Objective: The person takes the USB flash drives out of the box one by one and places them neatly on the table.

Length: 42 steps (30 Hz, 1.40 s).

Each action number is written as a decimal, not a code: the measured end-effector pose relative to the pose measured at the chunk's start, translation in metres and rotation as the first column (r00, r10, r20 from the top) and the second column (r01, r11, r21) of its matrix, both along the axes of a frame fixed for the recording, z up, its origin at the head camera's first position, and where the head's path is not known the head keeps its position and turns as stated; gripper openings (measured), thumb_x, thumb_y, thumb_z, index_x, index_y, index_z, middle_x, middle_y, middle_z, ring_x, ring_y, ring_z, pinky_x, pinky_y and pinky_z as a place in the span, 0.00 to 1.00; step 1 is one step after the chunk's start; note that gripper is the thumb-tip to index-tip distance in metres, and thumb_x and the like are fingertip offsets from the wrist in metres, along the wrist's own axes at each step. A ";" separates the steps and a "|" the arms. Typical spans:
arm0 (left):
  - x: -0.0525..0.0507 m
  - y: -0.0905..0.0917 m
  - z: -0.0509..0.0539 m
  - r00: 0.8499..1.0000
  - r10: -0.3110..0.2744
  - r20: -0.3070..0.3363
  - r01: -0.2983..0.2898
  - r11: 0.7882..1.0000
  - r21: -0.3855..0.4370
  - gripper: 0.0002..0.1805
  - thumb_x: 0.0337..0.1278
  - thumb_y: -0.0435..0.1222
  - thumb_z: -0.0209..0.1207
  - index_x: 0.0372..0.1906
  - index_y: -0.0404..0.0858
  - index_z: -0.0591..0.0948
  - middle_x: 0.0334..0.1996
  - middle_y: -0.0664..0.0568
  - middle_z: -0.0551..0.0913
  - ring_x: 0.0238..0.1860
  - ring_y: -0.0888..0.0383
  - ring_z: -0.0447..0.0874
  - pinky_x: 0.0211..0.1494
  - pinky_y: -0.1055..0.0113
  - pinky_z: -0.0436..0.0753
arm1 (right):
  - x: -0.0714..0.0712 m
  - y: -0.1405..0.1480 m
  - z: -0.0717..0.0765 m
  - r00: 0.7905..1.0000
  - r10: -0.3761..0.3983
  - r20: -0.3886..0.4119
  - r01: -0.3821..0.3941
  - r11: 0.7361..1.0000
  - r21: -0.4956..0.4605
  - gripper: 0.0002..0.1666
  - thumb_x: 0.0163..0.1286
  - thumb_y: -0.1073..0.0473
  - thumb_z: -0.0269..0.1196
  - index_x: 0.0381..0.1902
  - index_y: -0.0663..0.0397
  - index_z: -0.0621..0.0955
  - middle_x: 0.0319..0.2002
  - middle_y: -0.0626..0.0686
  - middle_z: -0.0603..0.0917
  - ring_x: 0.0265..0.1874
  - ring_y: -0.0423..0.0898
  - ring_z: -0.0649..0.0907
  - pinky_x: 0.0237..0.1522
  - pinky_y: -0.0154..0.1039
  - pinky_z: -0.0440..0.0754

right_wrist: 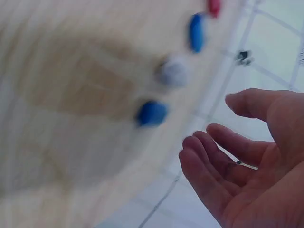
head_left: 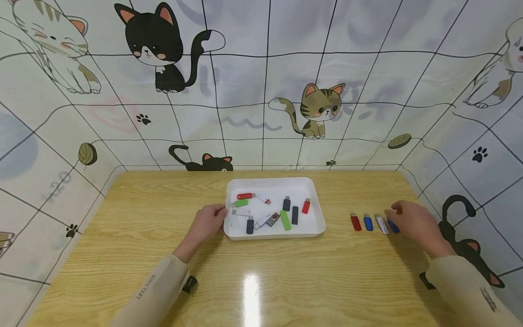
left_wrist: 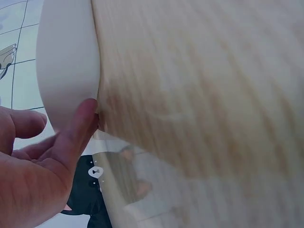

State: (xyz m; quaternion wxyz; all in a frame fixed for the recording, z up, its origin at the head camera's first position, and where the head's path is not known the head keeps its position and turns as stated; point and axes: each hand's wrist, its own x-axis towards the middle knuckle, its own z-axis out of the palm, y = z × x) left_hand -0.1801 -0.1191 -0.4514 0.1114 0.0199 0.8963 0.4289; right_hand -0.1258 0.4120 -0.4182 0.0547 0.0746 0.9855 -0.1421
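Observation:
A white tray (head_left: 269,233) holds several USB sticks, among them a red stick (head_left: 245,196), a green stick (head_left: 285,220) and a black stick (head_left: 295,215). My left hand (head_left: 209,220) touches the tray's left side; in the left wrist view, a fingertip (left_wrist: 88,107) rests against its outer wall. Right of the tray stands a row: a red stick (head_left: 356,222), a blue stick (head_left: 368,222), a white stick (head_left: 382,225) and another blue stick (head_left: 393,226). My right hand (head_left: 414,225) is by this last one, partly covering it. The right wrist view shows its fingers (right_wrist: 223,166) spread, holding nothing.
All this lies on a wooden table (head_left: 310,281). Cat-patterned cloth (head_left: 245,91) rises behind it and at both sides, close to my right hand. Bare wood separates the tray from the row.

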 end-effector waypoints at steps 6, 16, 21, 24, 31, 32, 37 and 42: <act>-0.008 0.002 0.001 1.000 0.008 0.030 -0.008 1.000 0.024 0.28 0.78 0.40 0.52 0.74 0.29 0.70 0.61 0.34 0.81 0.58 0.44 0.83 0.53 0.55 0.87 | 0.004 -0.052 0.023 0.985 0.093 -0.144 -0.107 0.990 -0.093 0.31 0.80 0.47 0.57 0.62 0.72 0.78 0.54 0.71 0.82 0.51 0.68 0.81 0.45 0.64 0.80; -0.010 0.001 0.001 1.000 -0.022 0.002 0.022 1.000 -0.013 0.26 0.74 0.33 0.51 0.72 0.27 0.72 0.61 0.33 0.81 0.60 0.43 0.81 0.59 0.53 0.84 | -0.006 -0.149 0.032 0.950 0.217 -0.224 -0.245 0.964 -0.106 0.23 0.76 0.53 0.64 0.59 0.66 0.82 0.49 0.63 0.84 0.49 0.59 0.83 0.47 0.58 0.83; -0.007 0.000 0.000 1.000 -0.020 0.009 0.020 1.000 -0.001 0.25 0.77 0.32 0.53 0.73 0.29 0.72 0.60 0.34 0.82 0.54 0.47 0.83 0.51 0.59 0.87 | -0.014 -0.180 0.025 0.946 0.265 -0.187 -0.286 0.953 -0.096 0.22 0.74 0.55 0.66 0.58 0.64 0.82 0.49 0.60 0.84 0.46 0.55 0.83 0.45 0.53 0.85; -0.005 0.000 0.000 1.000 -0.019 0.018 0.019 1.000 0.013 0.25 0.77 0.32 0.52 0.73 0.30 0.72 0.60 0.35 0.83 0.51 0.49 0.84 0.46 0.61 0.87 | -0.019 -0.196 0.018 0.942 0.295 -0.157 -0.312 0.946 -0.092 0.21 0.73 0.55 0.67 0.57 0.64 0.83 0.48 0.60 0.84 0.43 0.52 0.83 0.43 0.48 0.86; -0.005 0.002 0.001 1.000 -0.023 0.010 0.023 1.000 0.013 0.25 0.78 0.33 0.53 0.74 0.31 0.71 0.61 0.35 0.82 0.52 0.49 0.84 0.48 0.60 0.87 | -0.027 -0.225 0.005 0.935 0.342 -0.098 -0.349 0.934 -0.075 0.22 0.72 0.54 0.69 0.56 0.63 0.83 0.40 0.55 0.83 0.35 0.46 0.80 0.36 0.41 0.82; -0.005 0.002 0.002 1.000 -0.026 0.009 0.026 1.000 0.013 0.25 0.78 0.33 0.52 0.74 0.30 0.71 0.61 0.35 0.82 0.53 0.49 0.84 0.49 0.60 0.87 | -0.028 -0.228 0.004 0.931 0.351 -0.099 -0.359 0.931 -0.070 0.21 0.72 0.54 0.69 0.55 0.63 0.84 0.40 0.54 0.83 0.34 0.46 0.79 0.36 0.42 0.82; -0.003 0.001 0.002 0.999 -0.035 -0.013 0.035 0.999 0.005 0.25 0.78 0.32 0.52 0.73 0.29 0.71 0.60 0.34 0.82 0.56 0.46 0.85 0.52 0.56 0.87 | -0.031 -0.244 0.001 0.919 0.385 -0.090 -0.391 0.918 -0.064 0.17 0.71 0.56 0.69 0.50 0.63 0.86 0.37 0.52 0.84 0.34 0.46 0.78 0.49 0.52 0.81; -0.002 0.001 0.003 0.999 -0.036 -0.021 0.036 0.999 0.002 0.25 0.77 0.32 0.52 0.73 0.28 0.71 0.61 0.33 0.82 0.59 0.44 0.84 0.54 0.54 0.86 | -0.037 -0.255 -0.001 0.926 0.375 -0.038 -0.377 0.926 -0.034 0.15 0.72 0.54 0.69 0.46 0.60 0.86 0.36 0.51 0.85 0.34 0.45 0.80 0.61 0.62 0.75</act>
